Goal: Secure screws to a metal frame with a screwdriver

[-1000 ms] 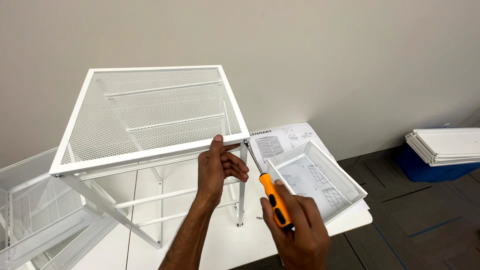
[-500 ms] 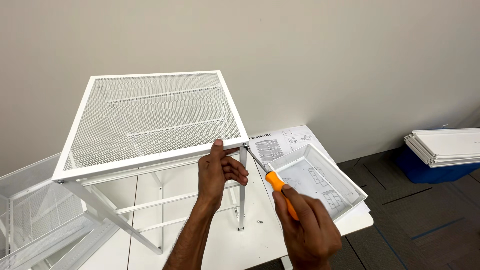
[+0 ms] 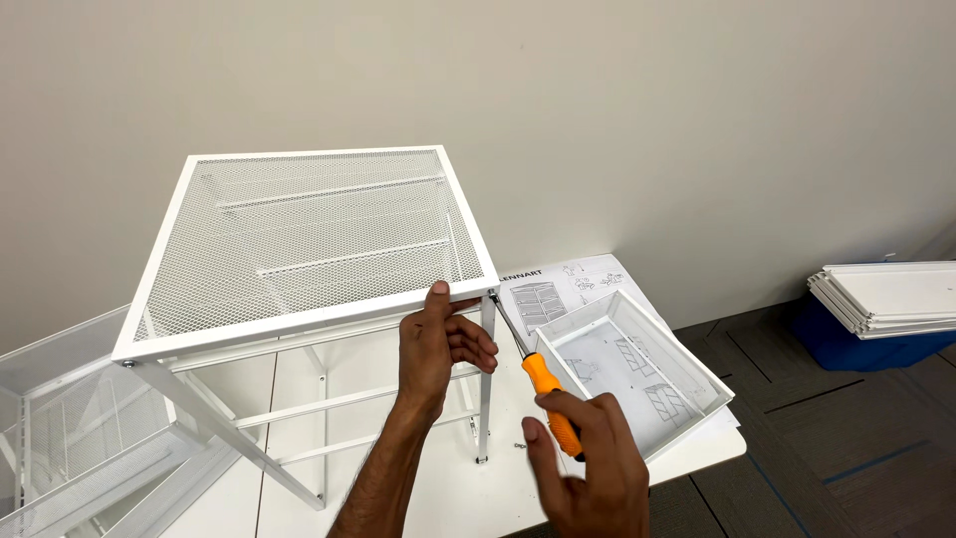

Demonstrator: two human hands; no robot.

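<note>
A white metal frame with a mesh top [image 3: 309, 234] stands on a white table [image 3: 687, 463]. My left hand [image 3: 438, 344] grips the frame's near right corner, thumb on the top rail. My right hand [image 3: 588, 468] holds an orange-handled screwdriver [image 3: 543, 384]. Its shaft points up and left, with the tip at the underside of that same corner, beside the frame's right leg [image 3: 486, 379].
A shallow white tray [image 3: 637, 374] lies on an unfolded instruction sheet [image 3: 568, 284] at the table's right end. A white mesh basket [image 3: 60, 438] sits at the left. A small screw [image 3: 520, 445] lies near the leg's foot. Stacked white panels [image 3: 881, 294] rest on a blue bin on the floor.
My right hand and the screwdriver have shifted slightly down and right in view while the tip stays at the frame's corner. My left hand keeps its grip on the corner.
</note>
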